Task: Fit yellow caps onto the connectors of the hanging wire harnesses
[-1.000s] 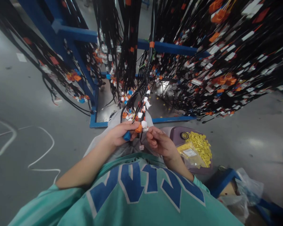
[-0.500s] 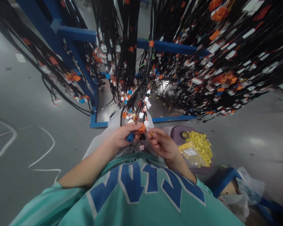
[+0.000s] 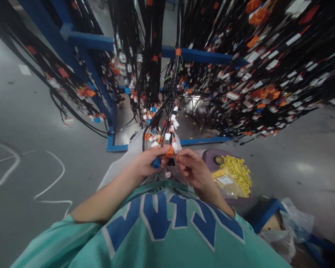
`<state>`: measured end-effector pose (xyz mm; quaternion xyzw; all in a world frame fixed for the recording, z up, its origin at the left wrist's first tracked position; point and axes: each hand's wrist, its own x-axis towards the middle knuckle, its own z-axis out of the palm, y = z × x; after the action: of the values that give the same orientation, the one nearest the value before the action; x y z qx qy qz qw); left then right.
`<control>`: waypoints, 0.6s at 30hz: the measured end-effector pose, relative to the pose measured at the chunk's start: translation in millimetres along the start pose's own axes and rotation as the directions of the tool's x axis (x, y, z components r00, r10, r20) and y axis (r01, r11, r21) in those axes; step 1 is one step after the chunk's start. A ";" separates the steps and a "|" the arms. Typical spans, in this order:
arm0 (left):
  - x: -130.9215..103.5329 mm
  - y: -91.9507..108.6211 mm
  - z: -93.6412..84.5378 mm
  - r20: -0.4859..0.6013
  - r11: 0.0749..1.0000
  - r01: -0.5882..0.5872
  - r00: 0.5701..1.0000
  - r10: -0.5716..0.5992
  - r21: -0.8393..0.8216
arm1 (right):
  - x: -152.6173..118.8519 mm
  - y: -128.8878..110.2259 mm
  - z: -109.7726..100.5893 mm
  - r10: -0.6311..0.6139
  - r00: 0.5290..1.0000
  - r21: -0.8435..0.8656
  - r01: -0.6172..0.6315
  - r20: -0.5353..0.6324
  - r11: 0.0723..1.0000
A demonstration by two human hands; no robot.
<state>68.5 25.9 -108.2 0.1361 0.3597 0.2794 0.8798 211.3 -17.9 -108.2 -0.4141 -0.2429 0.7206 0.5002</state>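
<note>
My left hand (image 3: pixel 149 162) is closed on an orange connector (image 3: pixel 170 151), which sits between thumb and fingers at the end of a wire bundle. A blue connector (image 3: pixel 156 162) pokes out from under the same fingers. Close by on the right, my right hand (image 3: pixel 192 163) pinches a small yellow piece (image 3: pixel 180 158), mostly covered by the fingertips. White connectors (image 3: pixel 175 123) hang on the wires just above my hands. Below them dangles a pale pinkish connector (image 3: pixel 168 174). The exact gap between the yellow piece and the orange connector is too small to judge.
A blue metal rack (image 3: pixel 206 56) stands in front, hung with dense black wire harnesses (image 3: pixel 150 56). To the right, a purple stool (image 3: pixel 209 158) carries a heap of yellow pieces (image 3: pixel 238 171) and a plastic bag (image 3: pixel 227 184). A white cord (image 3: pixel 53 201) lies on the left floor.
Both hands have stayed nearly in place. The orange and blue connectors have shifted slightly to the right, with the orange one turned a little towards my right fingertips.
</note>
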 end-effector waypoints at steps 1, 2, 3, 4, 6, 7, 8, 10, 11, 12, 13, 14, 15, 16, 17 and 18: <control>-0.4 0.1 1.5 0.000 1.000 -0.001 1.000 0.001 -0.003 | -0.7 -0.6 0.6 -0.015 1.000 -0.010 0.015 -0.011 1.000; -0.6 0.1 2.7 0.003 1.000 0.000 1.000 0.000 -0.005 | -1.4 -1.3 1.1 -0.031 0.999 -0.019 0.030 -0.020 0.999; -0.6 -0.1 3.6 0.010 1.000 0.006 1.000 -0.006 -0.008 | -2.0 -2.0 1.5 -0.046 0.998 -0.029 0.046 -0.030 0.999; -0.4 -0.3 4.2 0.023 1.000 0.016 1.000 -0.016 -0.011 | -2.7 -2.7 1.8 -0.062 0.997 -0.039 0.061 -0.041 0.997; 0.1 -1.0 4.8 0.051 0.999 0.034 0.998 -0.033 -0.030 | -3.7 -3.7 1.9 -0.092 0.994 -0.058 0.088 -0.066 0.994; 0.4 -1.3 4.9 0.061 0.998 0.038 0.998 -0.035 -0.046 | -4.2 -4.0 1.6 -0.106 0.991 -0.069 0.100 -0.080 0.993; 0.8 -1.5 5.0 0.068 0.997 0.041 0.997 -0.037 -0.065 | -4.6 -4.2 1.2 -0.118 0.989 -0.082 0.110 -0.093 0.991; 1.6 -1.6 5.0 0.065 0.993 0.046 0.997 -0.039 -0.109 | -5.2 -3.8 -0.1 -0.139 0.984 -0.114 0.126 -0.112 0.985; 2.2 -1.6 5.1 0.058 0.991 0.052 0.997 -0.045 -0.127 | -5.4 -3.3 -0.8 -0.148 0.982 -0.130 0.132 -0.118 0.983; 2.9 -1.6 5.2 0.052 0.988 0.063 0.997 -0.056 -0.139 | -5.5 -2.4 -1.5 -0.153 0.981 -0.143 0.135 -0.122 0.980; 3.8 -1.7 5.4 0.044 0.987 0.075 0.997 -0.069 -0.143 | -5.5 -1.3 -2.2 -0.155 0.980 -0.153 0.135 -0.125 0.979; 5.0 -2.0 5.7 0.035 0.987 0.081 0.996 -0.076 -0.139 | -5.4 0.0 -2.8 -0.153 0.980 -0.159 0.132 -0.128 0.978; 6.3 -2.5 6.0 0.025 0.988 0.076 0.997 -0.073 -0.132 | -5.0 1.5 -3.3 -0.149 0.980 -0.161 0.127 -0.130 0.979; 7.8 -3.2 6.5 0.021 0.991 0.066 0.998 -0.064 -0.116 | -4.5 3.1 -3.8 -0.144 0.980 -0.161 0.122 -0.134 0.979; 9.3 -4.0 7.1 0.022 0.994 0.051 0.999 -0.049 -0.097 | -3.9 4.6 -4.3 -0.141 0.980 -0.160 0.118 -0.138 0.980; 10.9 -4.8 7.6 0.029 0.996 0.037 0.999 -0.035 -0.076 | -3.1 6.0 -4.8 -0.141 0.980 -0.159 0.118 -0.143 0.980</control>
<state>82.1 28.2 -111.0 0.0999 0.3387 0.2751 0.8942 212.7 -23.3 -114.3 -0.4879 -0.2834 0.6323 0.5309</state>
